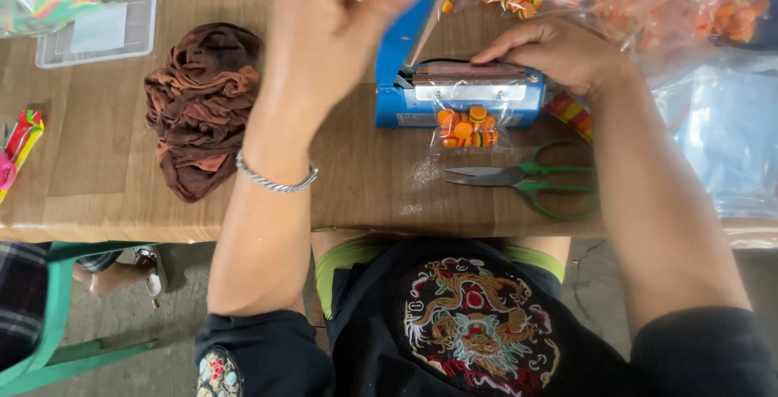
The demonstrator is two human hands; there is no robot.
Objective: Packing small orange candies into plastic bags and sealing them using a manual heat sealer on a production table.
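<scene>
A blue heat sealer [458, 104] stands on the wooden table [105, 154], its arm raised. My left hand [332, 20] grips the blue arm near its top end. My right hand [559, 53] rests flat on the sealer's far right side, fingers on the top edge of a small clear bag [468, 127]. That bag holds several orange round pieces and lies across the sealing bar, hanging toward me.
Green-handled scissors [527, 178] lie just right of the bag. A crumpled brown cloth [198, 105] sits to the left. Large clear bags of orange pieces [648, 0] fill the far right. A clear plastic tray [97, 28] is at far left, and a green chair [57, 324] beside the table.
</scene>
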